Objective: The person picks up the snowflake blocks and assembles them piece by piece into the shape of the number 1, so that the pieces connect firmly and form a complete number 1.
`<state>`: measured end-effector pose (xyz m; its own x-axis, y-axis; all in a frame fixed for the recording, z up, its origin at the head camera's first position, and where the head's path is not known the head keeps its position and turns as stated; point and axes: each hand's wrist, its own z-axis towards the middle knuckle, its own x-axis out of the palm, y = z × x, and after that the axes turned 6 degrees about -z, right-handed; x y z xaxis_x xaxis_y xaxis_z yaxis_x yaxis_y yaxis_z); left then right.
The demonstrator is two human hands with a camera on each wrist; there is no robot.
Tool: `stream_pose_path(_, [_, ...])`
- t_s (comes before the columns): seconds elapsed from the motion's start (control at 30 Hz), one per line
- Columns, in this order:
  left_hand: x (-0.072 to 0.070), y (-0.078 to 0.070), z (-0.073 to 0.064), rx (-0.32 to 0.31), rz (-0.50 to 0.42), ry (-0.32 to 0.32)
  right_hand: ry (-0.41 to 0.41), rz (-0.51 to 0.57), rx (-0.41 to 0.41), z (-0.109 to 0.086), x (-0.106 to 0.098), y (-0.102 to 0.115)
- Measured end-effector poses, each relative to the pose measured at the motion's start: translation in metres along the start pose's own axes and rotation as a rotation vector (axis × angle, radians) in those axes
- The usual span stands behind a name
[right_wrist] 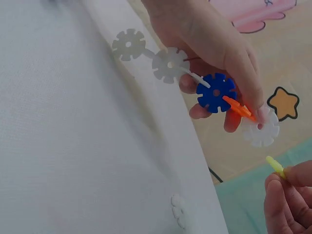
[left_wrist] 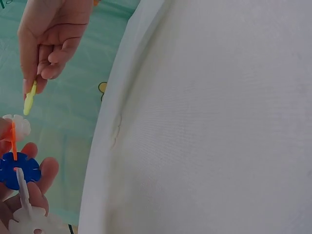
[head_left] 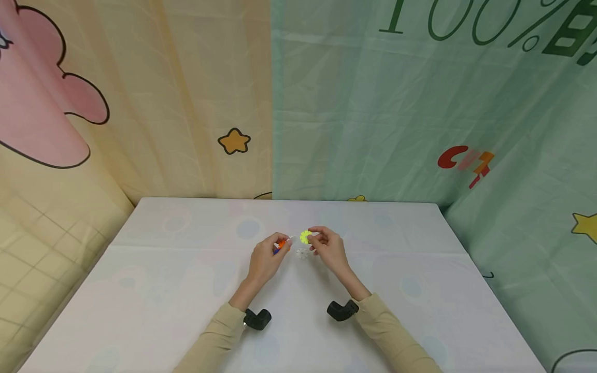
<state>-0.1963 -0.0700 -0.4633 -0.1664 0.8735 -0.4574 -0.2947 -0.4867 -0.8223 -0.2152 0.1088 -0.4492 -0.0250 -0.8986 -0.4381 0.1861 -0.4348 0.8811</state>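
Observation:
My left hand (head_left: 264,260) holds a chain of slotted snowflake discs. In the right wrist view the chain shows a blue disc (right_wrist: 216,92), an orange disc (right_wrist: 239,107) seen edge-on, a white disc (right_wrist: 262,130) at the thumb end, and several more whitish discs (right_wrist: 170,65) trailing off the other way. My right hand (head_left: 331,254) pinches a yellow disc (head_left: 305,237) between thumb and fingertips. The yellow disc is close to the white end disc, with a small gap between them. In the left wrist view the yellow disc (left_wrist: 29,99) appears edge-on.
A loose white disc (head_left: 302,253) lies on the white-covered table (head_left: 373,331), below and between the hands. Printed curtains (head_left: 354,114) hang behind the table's far edge. Each wrist wears a black camera (head_left: 342,310).

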Motion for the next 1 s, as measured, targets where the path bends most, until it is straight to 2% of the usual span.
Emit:
stream_pose_path(0.2, [0.001, 0.001, -0.002, 0.010, -0.010, 0.019, -0.034, 0.020, -0.015, -0.002, 0.000, 0.005])
stream_pose_path(0.33, [0.002, -0.001, -0.002, 0.039, -0.002, 0.017, -0.046, 0.023, -0.031, -0.003, 0.001, 0.007])
stream_pose_path(0.73, [0.003, -0.003, -0.001, 0.110, 0.051, 0.020, -0.021, 0.010, -0.032, -0.001, 0.000, 0.012])
stream_pose_path(0.9, [0.004, -0.005, -0.001, 0.151, 0.051, 0.000, -0.046, 0.006, -0.034, -0.002, 0.002, 0.015])
stream_pose_path(1.0, [0.005, -0.006, 0.000, 0.154, 0.039, -0.019, -0.058, 0.021, -0.023, -0.002, 0.004, 0.017])
